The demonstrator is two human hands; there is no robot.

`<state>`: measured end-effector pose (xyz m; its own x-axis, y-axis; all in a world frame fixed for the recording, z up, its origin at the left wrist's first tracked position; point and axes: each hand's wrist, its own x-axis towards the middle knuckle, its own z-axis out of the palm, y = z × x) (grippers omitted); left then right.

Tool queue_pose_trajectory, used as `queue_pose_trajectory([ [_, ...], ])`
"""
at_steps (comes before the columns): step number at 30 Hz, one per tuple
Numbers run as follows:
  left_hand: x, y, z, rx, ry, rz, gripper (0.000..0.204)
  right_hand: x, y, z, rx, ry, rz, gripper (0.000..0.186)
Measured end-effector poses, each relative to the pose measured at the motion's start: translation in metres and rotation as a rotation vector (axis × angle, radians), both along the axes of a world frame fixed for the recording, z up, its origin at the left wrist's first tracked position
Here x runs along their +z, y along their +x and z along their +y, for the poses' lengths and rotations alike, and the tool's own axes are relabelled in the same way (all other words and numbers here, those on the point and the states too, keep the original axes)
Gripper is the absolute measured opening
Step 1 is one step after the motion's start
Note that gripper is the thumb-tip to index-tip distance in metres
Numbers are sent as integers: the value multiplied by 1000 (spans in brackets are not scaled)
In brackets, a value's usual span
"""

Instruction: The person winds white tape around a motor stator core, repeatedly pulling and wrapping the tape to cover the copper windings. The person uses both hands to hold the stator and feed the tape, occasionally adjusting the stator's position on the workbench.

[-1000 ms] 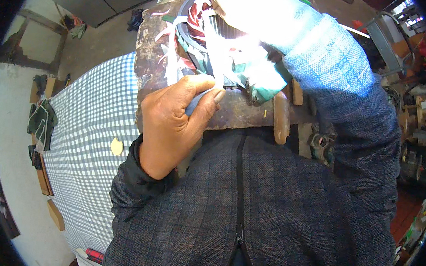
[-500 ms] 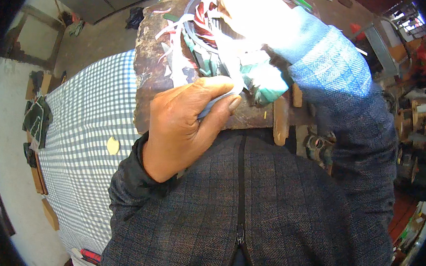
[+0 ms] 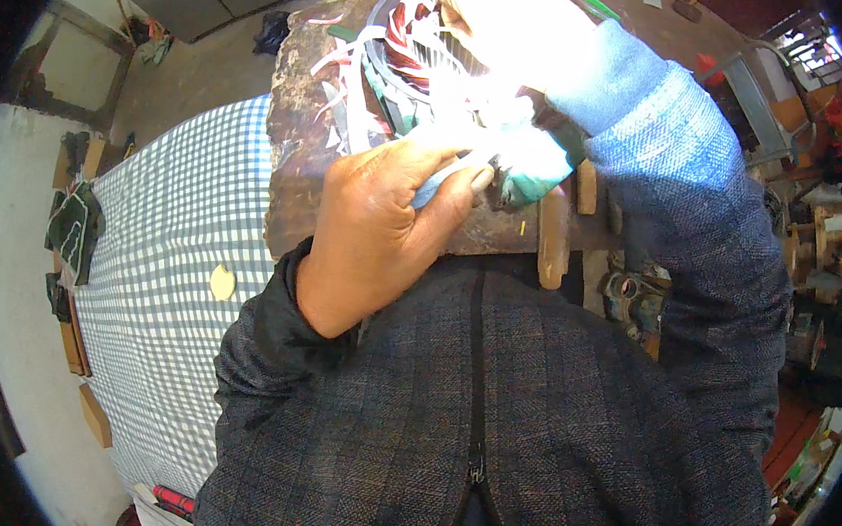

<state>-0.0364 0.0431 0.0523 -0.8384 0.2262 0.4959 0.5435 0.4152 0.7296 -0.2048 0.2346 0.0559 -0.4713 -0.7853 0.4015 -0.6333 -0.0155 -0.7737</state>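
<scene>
My left hand (image 3: 370, 224) is closed in a pinch, thumb against forefinger, on a pale blue strip (image 3: 432, 189) of thin sheet material. It hovers at the near side of a round basket-like container (image 3: 370, 53) with a dark rim. Red, white and green strips (image 3: 401, 42) lie in and hang over that container. Across its far right side reaches my right hand (image 3: 518, 33), washed out by glare. Its fingers are bent down among the strips, and their tips do not show clearly. Beside my left fingertips lies a crumpled teal bundle (image 3: 539, 171), partly in glare.
The worn wooden bench (image 3: 295, 169) carries everything. A wooden stick (image 3: 553, 239) juts from its near edge. To the left, a checked cloth (image 3: 176, 293) bears a yellow round piece (image 3: 223, 283). Machine parts (image 3: 627, 289) stand on the right.
My left hand has moved a little to the right, toward the teal bundle, still pinching the blue strip. My right hand has shifted slightly right at the container.
</scene>
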Motion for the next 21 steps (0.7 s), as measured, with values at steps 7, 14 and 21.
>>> queue_pose_trajectory([
  [7, 3, -8, 9, -9, -66, -87, 19, 3, 2, -2, -25, 40, 79, 25],
  [14, -8, -10, 17, -35, 30, -129, 19, 16, 4, 16, -37, 90, 97, 25],
  [21, -13, -17, 24, -111, -56, -104, 19, 13, 4, 14, -36, 92, 102, 25],
])
